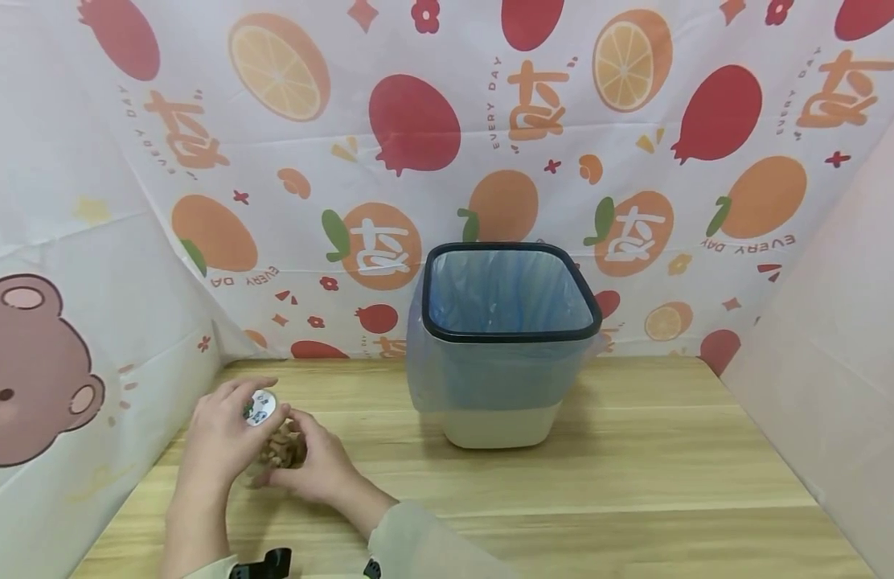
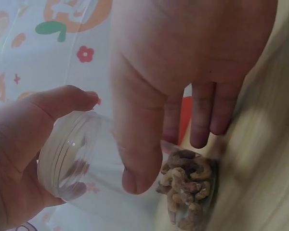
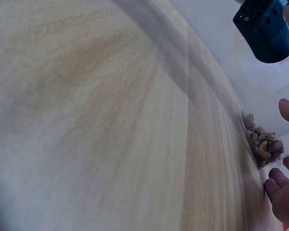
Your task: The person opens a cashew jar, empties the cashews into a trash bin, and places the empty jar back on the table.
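A clear jar (image 2: 103, 163) stands on the table with a layer of brown, curled, cashew-like nuts (image 2: 185, 185) at its bottom. My left hand (image 1: 219, 430) is over the jar's top, thumb and fingers gripping the sides of the clear lid (image 2: 50, 159). In the head view a round printed label (image 1: 261, 408) shows on top, between thumb and fingers. My right hand (image 1: 322, 466) holds the jar's body low down, its thumb on the near side and the fingers behind. At the right wrist view's edge, the nuts (image 3: 267, 144) show between that hand's thumb and fingers.
A pale bin (image 1: 498, 426) with a black rim and blue liner bag stands on the wooden table (image 1: 657, 482), right of my hands. Fruit-printed cloth hangs behind, and pale cloth walls the sides. A dark device (image 3: 267, 33) is worn on the left wrist.
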`<state>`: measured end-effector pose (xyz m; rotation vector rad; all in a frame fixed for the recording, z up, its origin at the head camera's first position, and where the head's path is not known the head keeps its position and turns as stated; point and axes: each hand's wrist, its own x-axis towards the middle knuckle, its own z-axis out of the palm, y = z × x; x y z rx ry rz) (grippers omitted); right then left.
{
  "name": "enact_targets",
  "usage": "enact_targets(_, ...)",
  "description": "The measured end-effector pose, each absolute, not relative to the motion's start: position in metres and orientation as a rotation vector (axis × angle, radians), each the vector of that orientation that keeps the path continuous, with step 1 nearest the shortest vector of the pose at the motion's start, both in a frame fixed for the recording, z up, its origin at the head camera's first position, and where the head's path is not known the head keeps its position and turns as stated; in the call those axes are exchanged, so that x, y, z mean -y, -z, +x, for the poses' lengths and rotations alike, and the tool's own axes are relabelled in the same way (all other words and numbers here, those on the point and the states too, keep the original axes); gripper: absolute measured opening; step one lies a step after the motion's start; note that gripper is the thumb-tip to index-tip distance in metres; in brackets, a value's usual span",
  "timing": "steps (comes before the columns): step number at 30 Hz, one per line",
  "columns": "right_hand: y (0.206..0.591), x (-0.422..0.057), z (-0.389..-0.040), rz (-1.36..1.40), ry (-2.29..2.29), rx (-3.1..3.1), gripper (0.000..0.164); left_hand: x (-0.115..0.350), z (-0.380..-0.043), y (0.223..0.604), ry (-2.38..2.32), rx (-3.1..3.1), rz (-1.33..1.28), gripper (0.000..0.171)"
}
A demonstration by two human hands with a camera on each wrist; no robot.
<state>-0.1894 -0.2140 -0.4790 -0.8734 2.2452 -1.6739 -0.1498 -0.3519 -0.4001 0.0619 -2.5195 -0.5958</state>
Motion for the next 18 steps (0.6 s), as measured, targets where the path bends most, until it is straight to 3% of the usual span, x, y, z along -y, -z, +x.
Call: enact_targets(18,0.463,0.161,-0.185,-1.024,1.856,-2.223,0.072,0.311,-0.136,0.355,0.717,2.465,-0.233,0.045)
